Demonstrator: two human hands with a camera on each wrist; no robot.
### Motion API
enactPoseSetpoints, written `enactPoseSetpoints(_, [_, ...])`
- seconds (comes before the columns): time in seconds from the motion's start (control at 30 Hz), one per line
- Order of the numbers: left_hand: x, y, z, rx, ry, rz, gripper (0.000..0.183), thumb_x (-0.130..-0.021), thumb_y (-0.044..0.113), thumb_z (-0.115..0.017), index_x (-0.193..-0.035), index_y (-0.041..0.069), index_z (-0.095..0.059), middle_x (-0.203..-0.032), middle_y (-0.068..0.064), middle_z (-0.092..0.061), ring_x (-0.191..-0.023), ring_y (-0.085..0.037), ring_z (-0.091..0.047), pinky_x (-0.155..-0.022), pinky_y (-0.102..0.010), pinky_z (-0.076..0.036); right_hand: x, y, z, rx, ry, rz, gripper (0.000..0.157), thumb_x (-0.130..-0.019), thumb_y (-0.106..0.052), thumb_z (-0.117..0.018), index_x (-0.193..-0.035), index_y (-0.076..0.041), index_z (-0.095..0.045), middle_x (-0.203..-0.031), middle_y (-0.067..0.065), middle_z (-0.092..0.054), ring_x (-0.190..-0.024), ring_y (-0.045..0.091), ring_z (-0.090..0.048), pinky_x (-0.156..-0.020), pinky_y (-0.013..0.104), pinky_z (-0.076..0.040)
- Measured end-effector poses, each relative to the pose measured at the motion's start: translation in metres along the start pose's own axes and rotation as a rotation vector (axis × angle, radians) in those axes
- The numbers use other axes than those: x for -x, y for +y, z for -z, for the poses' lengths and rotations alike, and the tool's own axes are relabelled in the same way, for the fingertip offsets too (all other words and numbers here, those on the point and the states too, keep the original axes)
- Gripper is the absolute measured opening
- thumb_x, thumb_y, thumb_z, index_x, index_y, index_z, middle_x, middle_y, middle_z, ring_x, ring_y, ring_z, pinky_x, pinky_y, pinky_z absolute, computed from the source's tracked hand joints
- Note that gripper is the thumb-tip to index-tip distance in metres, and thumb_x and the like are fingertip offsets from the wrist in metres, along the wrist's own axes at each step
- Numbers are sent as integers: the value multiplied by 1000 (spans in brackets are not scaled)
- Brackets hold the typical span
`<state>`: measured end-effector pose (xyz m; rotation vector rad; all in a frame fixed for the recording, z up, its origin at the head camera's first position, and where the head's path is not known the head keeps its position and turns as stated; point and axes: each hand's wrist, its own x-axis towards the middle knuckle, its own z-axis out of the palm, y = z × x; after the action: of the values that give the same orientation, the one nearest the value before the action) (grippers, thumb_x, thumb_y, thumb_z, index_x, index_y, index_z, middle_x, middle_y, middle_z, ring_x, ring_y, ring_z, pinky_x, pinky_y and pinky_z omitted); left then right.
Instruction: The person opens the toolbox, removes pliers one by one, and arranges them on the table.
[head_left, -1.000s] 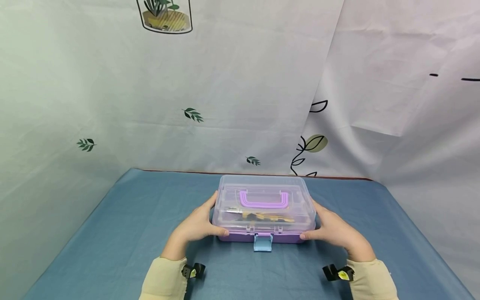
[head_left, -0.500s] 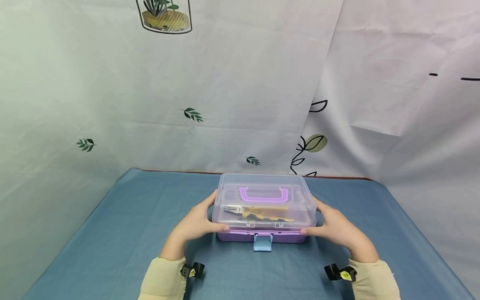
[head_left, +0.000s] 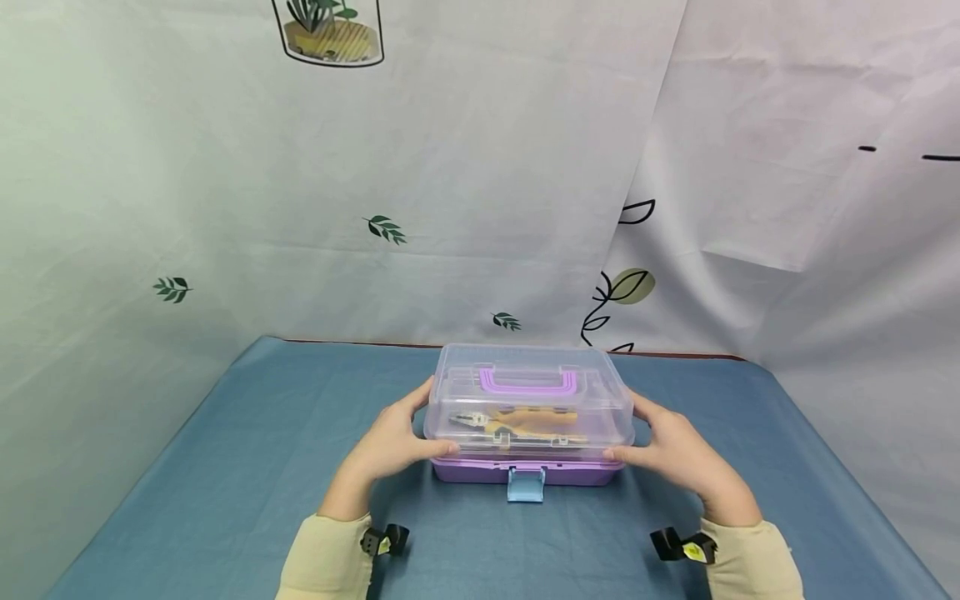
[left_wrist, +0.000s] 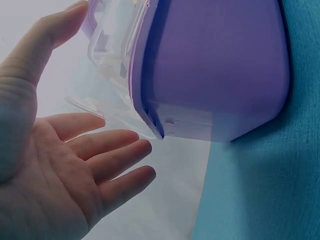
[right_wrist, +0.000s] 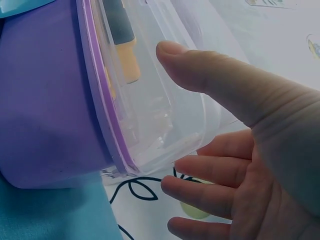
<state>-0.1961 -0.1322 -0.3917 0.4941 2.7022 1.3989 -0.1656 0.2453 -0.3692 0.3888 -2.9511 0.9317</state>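
Note:
A storage box with a purple base (head_left: 480,473) stands on the table, its blue front latch (head_left: 526,486) hanging down. Its clear lid (head_left: 450,360), with a purple handle (head_left: 527,388), is slightly raised at the front. Pliers with yellow-orange handles (head_left: 528,422) show through the plastic. My left hand (head_left: 386,442) holds the lid's left side, thumb at the front corner and fingers along the side. Mirroring it, my right hand (head_left: 678,454) holds the right side. Both wrist views show the fingers spread beside the box; exact fingertip contact is hard to tell.
A blue cloth (head_left: 315,400) covers the table. White printed fabric (head_left: 465,167) hangs behind and at both sides, close to the box's back. Each wrist carries a small black camera mount, such as the left mount (head_left: 386,541).
The lid's front edge has risen off the purple base, and more of the pliers shows. Both hands have moved up slightly with the lid; the base has stayed put.

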Motion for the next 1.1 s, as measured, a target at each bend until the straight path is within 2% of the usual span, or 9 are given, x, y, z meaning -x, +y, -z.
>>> enactPoseSetpoints(0.27, [-1, 2, 0, 13, 51, -26, 99, -67, 43, -83, -148, 18, -32, -142, -6, -48, -137, -27, -36, -110, -52, -33, 1, -2, 2, -19, 39, -9, 99, -71, -56, -74, -148, -8, -32, -137, 20, -51, -124, 43, -48, -95, 59, -43])
enactPoseSetpoints(0.53, [0, 5, -1, 19, 109, -28, 95, -68, 40, -83, -146, 16, -36, -145, -6, -45, -135, -29, -40, -108, -50, -37, 1, -4, 4, -9, 89, -35, 95, -73, -57, -72, -146, -9, -36, -134, 22, -54, -120, 46, -50, -95, 59, -44])
enactPoseSetpoints(0.87, [-1, 6, -1, 25, 175, -89, 89, -70, 36, -83, -144, 11, -40, -144, -9, -47, -134, -27, -41, -108, -48, -37, 1, -4, 3, 5, 126, -39, 92, -74, -54, -73, -144, -8, -39, -130, 23, -56, -117, 46, -52, -93, 58, -46])
enactPoseSetpoints(1.1, [-1, 9, -3, 24, 245, -120, 86, -68, 32, -85, -141, 9, -45, -139, -11, -52, -130, -29, -46, -107, -49, -38, 1, -3, 2, -3, 152, -28, 87, -77, -51, -72, -144, -8, -39, -130, 22, -56, -116, 46, -53, -91, 58, -47])
